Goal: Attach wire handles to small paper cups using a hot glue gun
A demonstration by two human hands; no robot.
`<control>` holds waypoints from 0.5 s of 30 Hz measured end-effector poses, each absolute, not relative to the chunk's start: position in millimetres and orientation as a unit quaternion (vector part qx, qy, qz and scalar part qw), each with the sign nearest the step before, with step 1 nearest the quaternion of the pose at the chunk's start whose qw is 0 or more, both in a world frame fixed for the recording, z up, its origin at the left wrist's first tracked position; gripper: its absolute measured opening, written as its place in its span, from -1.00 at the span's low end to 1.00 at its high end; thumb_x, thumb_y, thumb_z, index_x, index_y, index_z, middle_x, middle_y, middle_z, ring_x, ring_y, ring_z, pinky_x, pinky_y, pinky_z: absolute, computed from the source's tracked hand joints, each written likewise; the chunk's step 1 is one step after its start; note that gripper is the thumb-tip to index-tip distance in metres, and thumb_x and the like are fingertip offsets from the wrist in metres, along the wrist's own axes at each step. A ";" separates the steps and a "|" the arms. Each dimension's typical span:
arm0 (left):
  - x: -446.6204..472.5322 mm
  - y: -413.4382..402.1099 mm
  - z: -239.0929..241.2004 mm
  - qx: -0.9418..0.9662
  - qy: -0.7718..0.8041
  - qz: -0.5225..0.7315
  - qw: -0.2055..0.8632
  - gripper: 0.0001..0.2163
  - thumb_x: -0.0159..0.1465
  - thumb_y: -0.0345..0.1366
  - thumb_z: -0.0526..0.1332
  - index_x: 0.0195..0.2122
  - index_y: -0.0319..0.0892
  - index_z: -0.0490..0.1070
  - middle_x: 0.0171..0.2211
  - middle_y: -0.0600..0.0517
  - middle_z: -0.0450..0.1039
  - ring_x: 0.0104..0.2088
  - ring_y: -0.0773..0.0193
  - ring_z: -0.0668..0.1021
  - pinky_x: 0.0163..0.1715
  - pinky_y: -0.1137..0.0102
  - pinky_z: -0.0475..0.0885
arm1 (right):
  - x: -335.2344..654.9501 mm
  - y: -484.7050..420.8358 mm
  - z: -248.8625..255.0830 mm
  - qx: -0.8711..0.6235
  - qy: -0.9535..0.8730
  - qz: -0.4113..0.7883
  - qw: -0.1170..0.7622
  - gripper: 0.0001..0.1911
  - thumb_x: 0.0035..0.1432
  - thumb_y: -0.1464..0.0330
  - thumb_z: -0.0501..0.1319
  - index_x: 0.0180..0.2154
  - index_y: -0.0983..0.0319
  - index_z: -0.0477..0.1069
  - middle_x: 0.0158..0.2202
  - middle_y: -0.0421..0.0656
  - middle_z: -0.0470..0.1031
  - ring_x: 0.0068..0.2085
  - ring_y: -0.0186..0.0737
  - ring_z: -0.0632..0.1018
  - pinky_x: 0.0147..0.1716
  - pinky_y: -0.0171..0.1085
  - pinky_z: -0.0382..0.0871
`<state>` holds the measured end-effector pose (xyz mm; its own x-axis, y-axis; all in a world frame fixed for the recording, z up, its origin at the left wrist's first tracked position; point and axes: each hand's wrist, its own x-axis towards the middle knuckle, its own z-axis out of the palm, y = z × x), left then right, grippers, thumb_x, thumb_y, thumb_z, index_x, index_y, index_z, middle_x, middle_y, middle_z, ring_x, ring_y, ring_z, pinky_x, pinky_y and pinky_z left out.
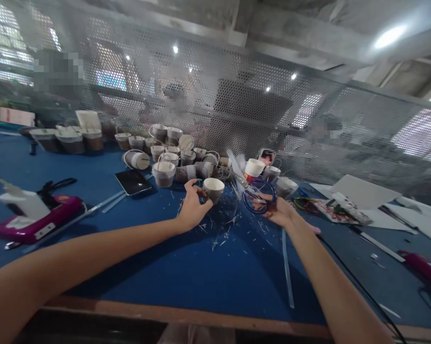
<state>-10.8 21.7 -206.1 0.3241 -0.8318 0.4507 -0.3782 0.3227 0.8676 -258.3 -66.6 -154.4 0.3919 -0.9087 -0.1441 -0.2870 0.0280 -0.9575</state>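
Note:
Near the middle of the blue table, my left hand (194, 209) has its thumb and fingers closed on the side of a small brown paper cup (214, 192) with a white inside. The cup stands roughly upright, its mouth facing up. To the right, my right hand (278, 210) grips a pair of scissors (253, 209) by the large blue handle loops. The blades point up and left, away from me. Thin pale scraps (220, 236) lie scattered on the table between both hands.
Several small cup buckets with handles (164, 173) crowd the back. Stacked paper cups (254, 168) stand behind the scissors. A phone (133, 182) and a purple power strip (39, 220) lie left; white sheets (366, 191) lie right. A perforated metal screen (251, 105) rises behind.

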 end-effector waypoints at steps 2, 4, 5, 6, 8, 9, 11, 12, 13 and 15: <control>-9.0 20.5 -207.4 0.531 -0.550 -0.206 0.611 -0.44 0.04 -0.36 0.18 0.03 -0.18 -0.07 -0.37 0.11 0.28 -0.27 0.25 0.43 -0.14 0.24 0.33 | -252.0 -60.1 -152.3 -0.592 0.398 -0.329 0.619 -0.77 0.03 0.32 0.14 -0.23 0.22 0.39 -0.48 -0.16 0.39 -0.51 -0.30 0.37 -0.56 -0.32 0.33; -7.9 20.7 -208.4 0.513 -0.555 -0.224 0.616 -0.50 0.09 -0.34 0.14 0.03 -0.17 -0.06 -0.40 0.13 0.29 -0.32 0.27 0.43 -0.20 0.27 0.33 | -246.5 -52.3 -149.6 -0.581 0.343 -0.352 0.649 -0.72 0.07 0.30 0.10 -0.16 0.21 0.36 -0.39 -0.15 0.38 -0.50 -0.33 0.35 -0.52 -0.33 0.34; -7.8 21.1 -208.7 0.506 -0.556 -0.231 0.617 -0.53 0.13 -0.32 0.12 0.02 -0.17 -0.05 -0.42 0.14 0.29 -0.35 0.28 0.43 -0.21 0.28 0.32 | -244.6 -48.4 -148.1 -0.597 0.334 -0.353 0.638 -0.71 0.10 0.29 0.04 -0.15 0.22 0.35 -0.35 -0.14 0.36 -0.51 -0.35 0.31 -0.51 -0.34 0.33; -7.8 21.7 -208.8 0.503 -0.556 -0.235 0.618 -0.57 0.16 -0.31 0.10 0.02 -0.17 -0.04 -0.44 0.15 0.28 -0.37 0.29 0.42 -0.22 0.29 0.31 | -243.5 -44.6 -146.5 -0.619 0.331 -0.355 0.617 -0.71 0.14 0.28 -0.02 -0.15 0.22 0.34 -0.33 -0.14 0.33 -0.52 -0.37 0.26 -0.53 -0.36 0.31; -8.0 22.5 -208.6 0.508 -0.549 -0.233 0.621 -0.64 0.22 -0.28 0.05 0.01 -0.16 -0.02 -0.46 0.16 0.28 -0.39 0.30 0.41 -0.23 0.31 0.30 | -242.9 -39.2 -144.1 -0.662 0.329 -0.358 0.571 -0.68 0.19 0.27 -0.13 -0.18 0.22 0.31 -0.33 -0.15 0.27 -0.55 -0.38 0.15 -0.58 -0.38 0.23; -8.0 22.5 -208.4 0.515 -0.543 -0.231 0.622 -0.67 0.25 -0.27 0.03 0.01 -0.15 0.00 -0.47 0.16 0.27 -0.40 0.31 0.40 -0.25 0.32 0.30 | -243.1 -38.0 -143.7 -0.676 0.327 -0.356 0.556 -0.68 0.19 0.25 -0.14 -0.21 0.22 0.30 -0.36 -0.17 0.23 -0.57 -0.37 0.10 -0.62 -0.38 0.18; -7.7 21.2 -207.8 0.526 -0.526 -0.228 0.628 -0.72 0.28 -0.26 0.01 0.00 -0.15 0.03 -0.48 0.16 0.25 -0.42 0.32 0.39 -0.30 0.35 0.29 | -243.8 -39.0 -145.3 -0.680 0.308 -0.357 0.562 -0.70 0.20 0.18 -0.10 -0.28 0.21 0.27 -0.45 -0.24 0.13 -0.60 -0.37 0.01 -0.70 -0.40 0.06; -7.3 20.1 -207.4 0.531 -0.517 -0.228 0.632 -0.73 0.29 -0.26 0.00 -0.01 -0.15 0.04 -0.49 0.16 0.24 -0.44 0.33 0.39 -0.33 0.37 0.29 | -243.9 -40.9 -147.3 -0.670 0.289 -0.355 0.584 -0.69 0.19 0.12 -0.06 -0.32 0.20 0.26 -0.50 -0.29 0.07 -0.61 -0.38 -0.03 -0.73 -0.41 0.00; -6.8 18.8 -207.1 0.535 -0.509 -0.228 0.635 -0.75 0.29 -0.28 0.00 -0.01 -0.15 0.05 -0.49 0.16 0.24 -0.45 0.34 0.38 -0.35 0.38 0.28 | -243.9 -43.3 -149.8 -0.654 0.262 -0.350 0.618 -0.66 0.17 0.06 0.00 -0.37 0.19 0.25 -0.55 -0.33 0.02 -0.62 -0.39 -0.07 -0.76 -0.43 -0.05; -5.7 16.3 -206.5 0.541 -0.498 -0.227 0.638 -0.76 0.29 -0.33 0.01 -0.02 -0.15 0.07 -0.49 0.16 0.23 -0.46 0.35 0.38 -0.38 0.39 0.28 | -243.2 -47.7 -154.9 -0.613 0.186 -0.321 0.698 -0.55 0.11 -0.06 0.08 -0.46 0.20 0.22 -0.64 -0.40 -0.05 -0.66 -0.45 -0.12 -0.80 -0.47 -0.12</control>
<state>-5.7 16.3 -206.5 0.4002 -0.8293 0.3900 -0.2484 0.3115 0.9172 -243.2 -47.7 -154.9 0.7253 -0.6753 0.1338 0.2197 0.0429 -0.9746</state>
